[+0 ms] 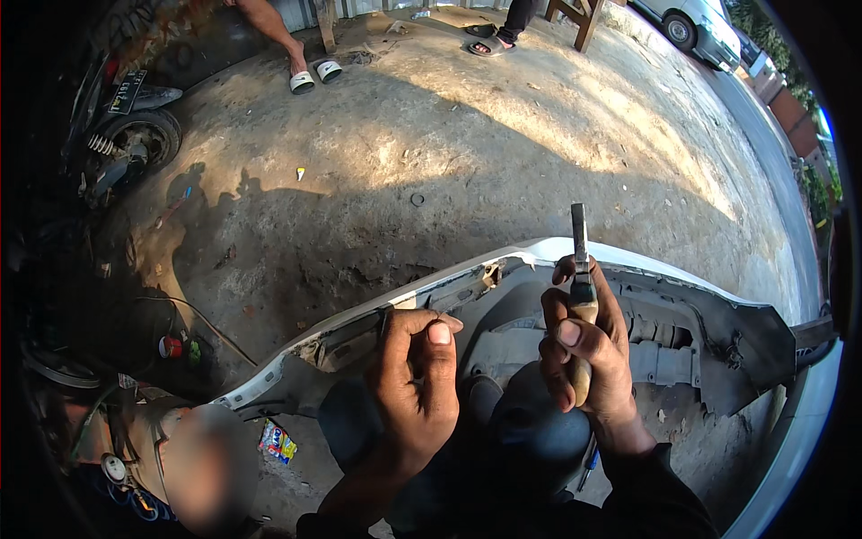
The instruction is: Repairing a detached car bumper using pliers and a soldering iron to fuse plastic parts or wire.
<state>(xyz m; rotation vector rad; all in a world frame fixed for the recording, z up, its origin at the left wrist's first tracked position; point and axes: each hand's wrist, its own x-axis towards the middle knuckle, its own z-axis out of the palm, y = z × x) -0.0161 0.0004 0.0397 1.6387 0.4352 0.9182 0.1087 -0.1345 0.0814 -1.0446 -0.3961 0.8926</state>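
In my right hand (593,350) is a wooden-handled tool (580,234) with a narrow flat metal blade, much like a chisel, held upright with the blade pointing away from me. My left hand (417,377) is closed, thumb pressed to the curled forefinger; anything pinched there is too small to make out. Both hands are above a white car bumper (395,301), which lies across the ground around my knees with its dark inner side toward me. Its inner surface is dirty, with slots and brackets along the edge.
A motorcycle wheel (139,144) stands at the far left. Two people's feet in sandals (489,45) are at the back, and a van (691,27) is at far right. A colourful packet (277,442) and a blue pen-like item (589,465) lie near my legs. Someone's blurred shape (211,472) is lower left.
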